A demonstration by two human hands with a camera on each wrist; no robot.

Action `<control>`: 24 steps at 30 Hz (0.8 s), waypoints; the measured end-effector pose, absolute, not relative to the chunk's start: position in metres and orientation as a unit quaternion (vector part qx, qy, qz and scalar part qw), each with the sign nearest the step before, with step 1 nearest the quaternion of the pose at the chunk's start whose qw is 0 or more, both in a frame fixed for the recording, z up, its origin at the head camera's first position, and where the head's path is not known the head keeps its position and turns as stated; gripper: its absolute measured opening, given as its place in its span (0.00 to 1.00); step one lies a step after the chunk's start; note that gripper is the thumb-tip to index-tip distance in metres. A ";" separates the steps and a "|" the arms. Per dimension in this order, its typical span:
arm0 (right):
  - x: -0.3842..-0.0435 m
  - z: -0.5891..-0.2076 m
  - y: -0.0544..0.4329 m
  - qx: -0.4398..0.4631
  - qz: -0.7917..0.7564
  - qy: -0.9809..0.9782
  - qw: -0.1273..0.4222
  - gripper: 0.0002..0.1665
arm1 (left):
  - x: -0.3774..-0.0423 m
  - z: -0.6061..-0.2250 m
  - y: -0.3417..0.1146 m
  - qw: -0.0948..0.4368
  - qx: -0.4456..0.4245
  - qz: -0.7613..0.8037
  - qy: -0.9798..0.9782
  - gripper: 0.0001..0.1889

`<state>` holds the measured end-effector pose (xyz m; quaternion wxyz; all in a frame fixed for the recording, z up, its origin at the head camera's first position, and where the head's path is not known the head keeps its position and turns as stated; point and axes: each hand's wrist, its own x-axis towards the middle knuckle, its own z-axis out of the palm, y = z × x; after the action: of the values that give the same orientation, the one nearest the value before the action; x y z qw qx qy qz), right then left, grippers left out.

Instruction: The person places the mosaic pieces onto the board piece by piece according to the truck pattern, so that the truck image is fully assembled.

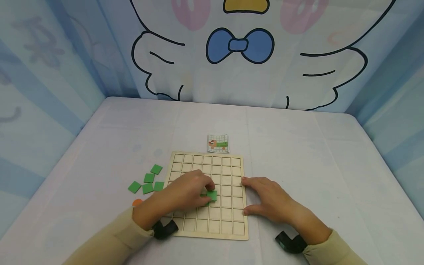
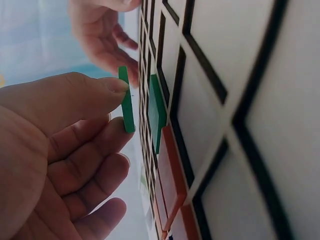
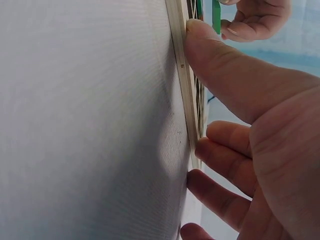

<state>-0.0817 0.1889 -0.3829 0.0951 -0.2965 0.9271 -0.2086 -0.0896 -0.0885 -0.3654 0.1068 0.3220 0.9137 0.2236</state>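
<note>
On the white-covered table (image 1: 298, 154) there, a green tile (image 1: 212, 195) hangs nearly level just above the wooden board (image 1: 227, 213), thumb-and-finger pinched in the left hand (image 1: 189, 189); the right hand (image 1: 273, 200), spread, touches the board's right edge.

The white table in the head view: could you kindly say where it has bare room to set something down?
The white cloth-covered table is bare right of the right hand, and between the small printed card and the pale patterned curtain. It is crowded left of the square wooden grid board, where flat green square tiles lie.
</note>
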 end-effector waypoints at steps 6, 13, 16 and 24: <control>-0.082 -0.383 0.189 -0.298 -0.205 0.928 0.093 0.45 | -0.090 -0.369 -0.085 0.106 0.332 0.208 0.914 0.08; -0.082 -0.383 0.189 -0.294 -0.206 0.928 0.096 0.45 | -0.091 -0.371 -0.081 0.115 0.338 0.206 0.911 0.08; -0.082 -0.383 0.189 -0.295 -0.208 0.928 0.096 0.45 | -0.092 -0.372 -0.081 0.115 0.345 0.206 0.908 0.08; -0.082 -0.383 0.189 -0.297 -0.209 0.927 0.095 0.45 | -0.092 -0.372 -0.080 0.115 0.348 0.205 0.908 0.08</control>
<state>-0.0823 0.1891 -0.3833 0.0953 -0.2965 0.9269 -0.2092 -0.0919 -0.0798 -0.3725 0.1149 0.3483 0.9075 0.2046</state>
